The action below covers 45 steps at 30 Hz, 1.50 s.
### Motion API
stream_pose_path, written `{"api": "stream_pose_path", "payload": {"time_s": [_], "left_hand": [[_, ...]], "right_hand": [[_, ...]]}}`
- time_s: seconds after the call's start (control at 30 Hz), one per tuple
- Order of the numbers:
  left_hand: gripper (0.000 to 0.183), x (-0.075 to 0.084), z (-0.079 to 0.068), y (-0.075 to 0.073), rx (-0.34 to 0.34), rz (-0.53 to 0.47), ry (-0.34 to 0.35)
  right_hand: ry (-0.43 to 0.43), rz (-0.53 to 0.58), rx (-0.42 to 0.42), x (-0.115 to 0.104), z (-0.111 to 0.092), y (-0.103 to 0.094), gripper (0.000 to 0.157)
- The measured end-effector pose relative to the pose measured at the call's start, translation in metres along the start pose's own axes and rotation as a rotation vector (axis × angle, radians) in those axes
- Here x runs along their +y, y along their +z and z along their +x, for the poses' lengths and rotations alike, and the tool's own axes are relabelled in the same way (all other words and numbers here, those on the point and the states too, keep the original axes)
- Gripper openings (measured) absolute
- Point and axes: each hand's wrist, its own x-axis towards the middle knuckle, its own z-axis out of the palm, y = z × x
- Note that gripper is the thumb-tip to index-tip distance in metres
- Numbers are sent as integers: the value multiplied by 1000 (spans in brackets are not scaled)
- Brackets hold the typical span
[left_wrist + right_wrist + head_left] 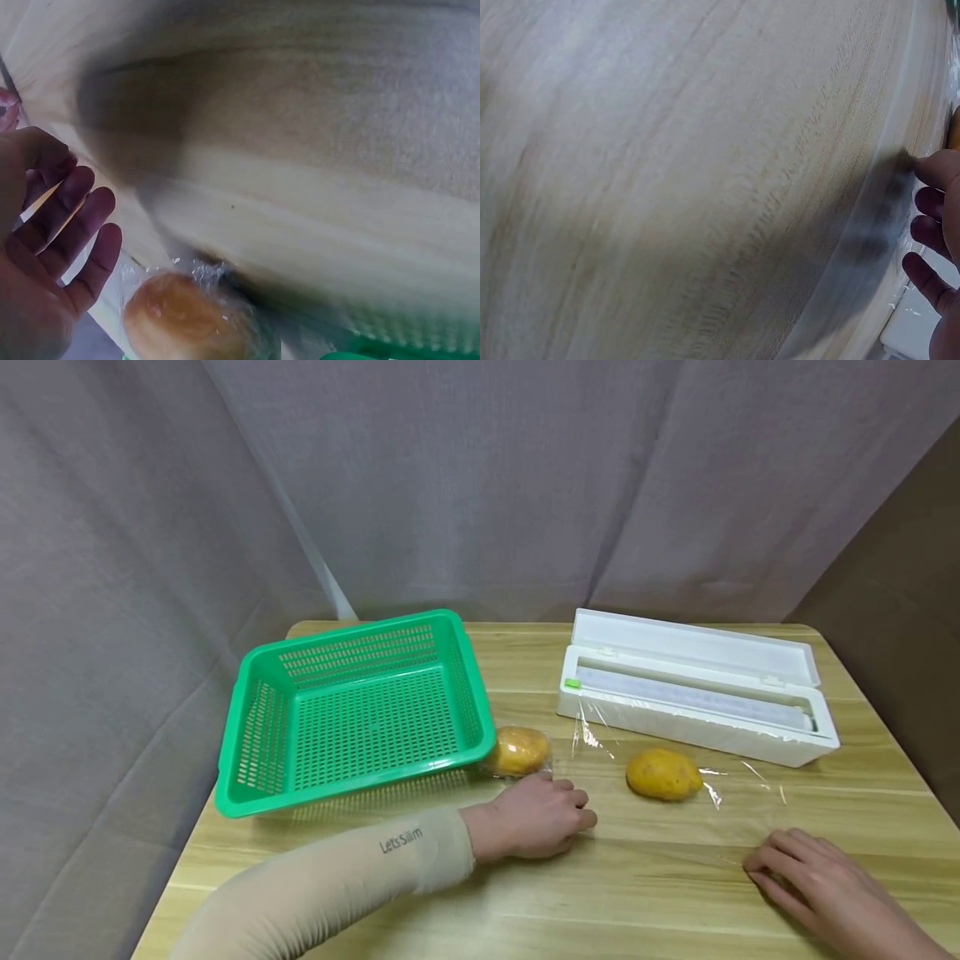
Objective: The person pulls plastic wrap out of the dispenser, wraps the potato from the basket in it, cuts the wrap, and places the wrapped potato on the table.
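A sheet of clear cling film (pixel 720 827) stretches from the white dispenser box (pixel 675 727) toward me over the table. On the film lies a bare yellow potato (pixel 664 775). My left hand (pixel 536 815) pinches the sheet's near left corner between thumb and forefinger, the other fingers loosely bent. At the near right corner, my right hand (pixel 825 878) pinches the film between thumb and fingertips. Another potato (pixel 521 750), wrapped in film, sits just beyond the left hand and against the basket; the left wrist view shows this wrapped potato (pixel 184 319) below the fingers.
A green plastic basket (pixel 352 781) with nothing in it stands on the left of the wooden table (pixel 600 910). The box's lid (pixel 693 643) is raised, showing the film roll (pixel 690 693) and a small green slider (pixel 572 683). Grey curtain (pixel 465 485) hangs behind.
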Motion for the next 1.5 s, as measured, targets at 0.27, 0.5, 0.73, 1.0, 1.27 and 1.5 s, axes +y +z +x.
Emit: {"api": "stream_pose_path", "payload": {"time_s": [0.27,0.5,0.73,1.0,1.27,1.5], "left_hand": [[8,-11,1,-12,66,-144,-55],[10,-25,5,-28,122,-225,-165],[10,-40,11,-39,187,-214,-252],[12,-49,29,-42,138,-138,-330],[18,-51,51,-41,26,-27,-399],[17,-43,59,-38,69,74,-466]], "right_hand": [[87,22,11,-3,9,-8,19],[34,73,135,4,26,-16,36],[4,18,180,14,47,-25,57],[-15,-27,175,33,65,-27,53],[-13,-16,152,49,75,-26,21],[35,-36,96,56,74,-21,19]]}}
